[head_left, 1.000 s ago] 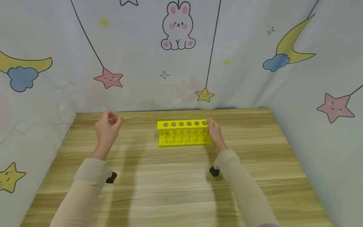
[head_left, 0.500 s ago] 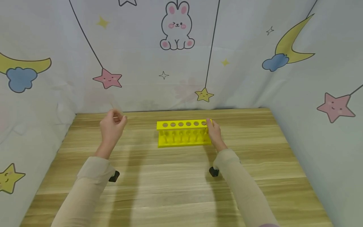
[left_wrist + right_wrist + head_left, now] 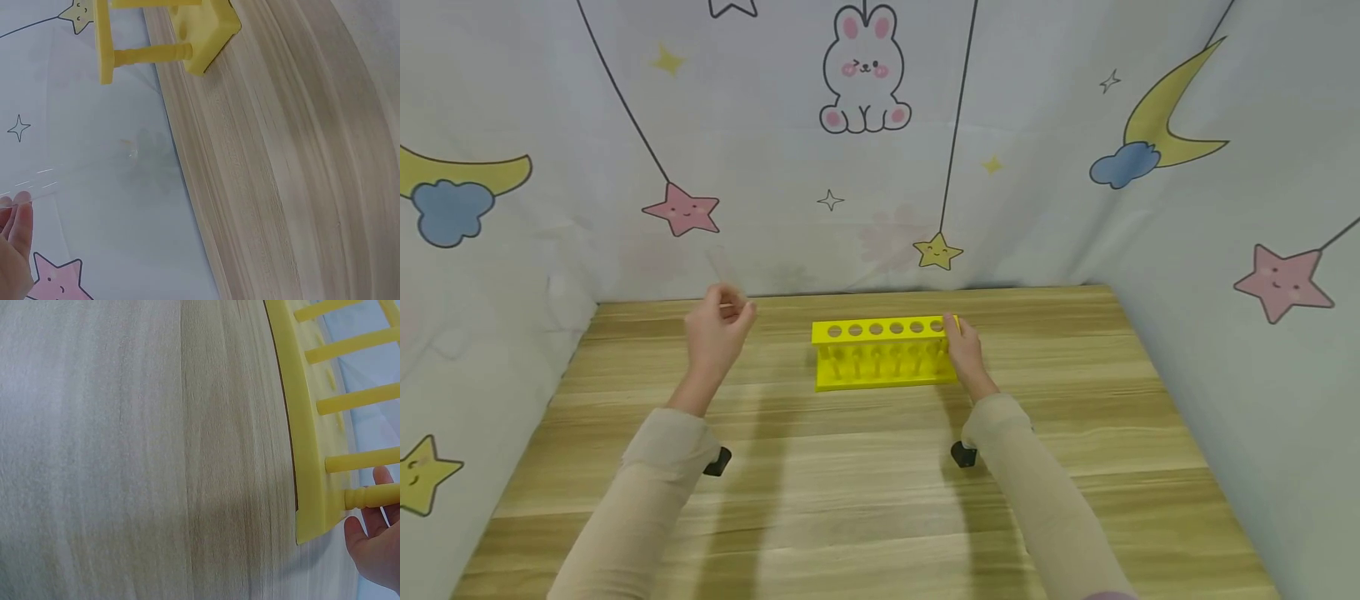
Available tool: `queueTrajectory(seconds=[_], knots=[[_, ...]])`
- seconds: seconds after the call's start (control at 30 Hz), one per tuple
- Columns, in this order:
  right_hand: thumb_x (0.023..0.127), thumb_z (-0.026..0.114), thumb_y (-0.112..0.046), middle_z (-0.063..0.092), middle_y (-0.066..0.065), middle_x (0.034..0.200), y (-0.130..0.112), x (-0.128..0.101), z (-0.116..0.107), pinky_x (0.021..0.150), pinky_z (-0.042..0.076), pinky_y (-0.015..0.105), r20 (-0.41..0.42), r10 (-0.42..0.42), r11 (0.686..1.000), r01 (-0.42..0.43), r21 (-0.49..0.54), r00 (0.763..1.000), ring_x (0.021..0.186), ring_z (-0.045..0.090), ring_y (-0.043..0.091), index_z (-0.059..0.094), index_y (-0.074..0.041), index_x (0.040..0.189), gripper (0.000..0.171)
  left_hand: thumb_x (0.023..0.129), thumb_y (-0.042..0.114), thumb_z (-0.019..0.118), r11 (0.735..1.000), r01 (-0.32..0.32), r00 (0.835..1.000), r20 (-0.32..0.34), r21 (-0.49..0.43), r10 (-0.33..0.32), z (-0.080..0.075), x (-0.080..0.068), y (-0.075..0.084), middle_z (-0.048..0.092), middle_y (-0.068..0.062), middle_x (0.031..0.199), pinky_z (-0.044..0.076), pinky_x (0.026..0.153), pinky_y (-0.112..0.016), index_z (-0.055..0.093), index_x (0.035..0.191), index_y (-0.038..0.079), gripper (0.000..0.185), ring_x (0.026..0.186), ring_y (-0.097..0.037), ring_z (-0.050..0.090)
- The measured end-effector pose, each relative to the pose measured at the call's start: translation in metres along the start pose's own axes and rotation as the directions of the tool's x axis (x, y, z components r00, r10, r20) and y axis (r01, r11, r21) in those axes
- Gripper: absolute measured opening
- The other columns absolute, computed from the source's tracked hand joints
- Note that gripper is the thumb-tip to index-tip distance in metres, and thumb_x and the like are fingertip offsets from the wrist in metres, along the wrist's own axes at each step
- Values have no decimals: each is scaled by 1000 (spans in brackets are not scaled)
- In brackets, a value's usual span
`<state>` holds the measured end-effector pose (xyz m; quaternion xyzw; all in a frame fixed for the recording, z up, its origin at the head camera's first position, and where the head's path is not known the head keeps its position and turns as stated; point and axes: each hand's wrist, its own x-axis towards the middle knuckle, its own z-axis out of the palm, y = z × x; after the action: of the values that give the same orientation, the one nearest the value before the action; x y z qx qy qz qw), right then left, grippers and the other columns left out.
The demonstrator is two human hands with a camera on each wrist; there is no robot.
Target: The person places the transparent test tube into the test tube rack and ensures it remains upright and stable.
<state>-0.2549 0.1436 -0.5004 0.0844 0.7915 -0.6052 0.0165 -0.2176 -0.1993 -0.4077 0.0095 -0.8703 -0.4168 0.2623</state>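
Note:
My left hand (image 3: 718, 337) is raised at the back left of the table, its thumb and fingertips pinching a clear test tube (image 3: 81, 170). In the left wrist view the tube stretches out beyond the fingertips toward the yellow test tube rack (image 3: 886, 337); in the head view it is only a faint streak tilted above the fingers. The rack stands on the table with a row of round holes along its top and pegs on its base. My right hand (image 3: 967, 354) grips the rack's right end, with fingers around the end post (image 3: 375, 496) in the right wrist view.
A wooden table (image 3: 865, 500) spreads in front, backed and flanked by white cloth walls (image 3: 1037, 208) printed with stars, moons and a rabbit. A small black wrist camera (image 3: 718, 461) sits under the left cuff, another black camera (image 3: 963, 455) under the right.
My left hand has moved to the right with the test tube, closer to the rack. The right hand keeps its grip on the rack, and the view has shifted slightly.

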Motion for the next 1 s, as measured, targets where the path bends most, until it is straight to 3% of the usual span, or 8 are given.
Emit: queueTrajectory(seconds=[0.3,0.6,0.8,1.0], knots=[[92,34,-46,54,15,117,0,0,1,86,37,32,-3,6,1000,-6,11,1000,103,46,23,55,-1,105,51,78,14,60,1000,-5,1000,20,-12,5,8,-1,5,60,-9,75,47,64,-8,54,86,2,16,80,-22,66],[92,34,-45,54,15,118,0,0,0,86,36,32,6,7,1000,-8,20,1000,102,45,23,54,1,107,53,79,13,59,998,-55,998,18,-24,56,17,3,15,61,-13,76,54,68,-35,54,88,-1,18,80,-27,66],[92,34,-45,54,15,117,-1,-1,0,89,37,34,7,1,1000,-2,22,1000,105,46,24,54,1,107,53,79,14,59,997,-74,996,38,-37,76,19,5,22,60,-14,77,54,69,-35,54,91,-2,20,79,-27,65],[92,34,-47,54,15,115,-2,-2,0,80,36,29,-1,1,1000,-1,23,1000,95,44,21,54,0,105,52,80,14,59,996,-74,996,45,-48,76,21,6,27,59,-14,77,54,69,-35,54,91,-2,20,80,-28,65]])
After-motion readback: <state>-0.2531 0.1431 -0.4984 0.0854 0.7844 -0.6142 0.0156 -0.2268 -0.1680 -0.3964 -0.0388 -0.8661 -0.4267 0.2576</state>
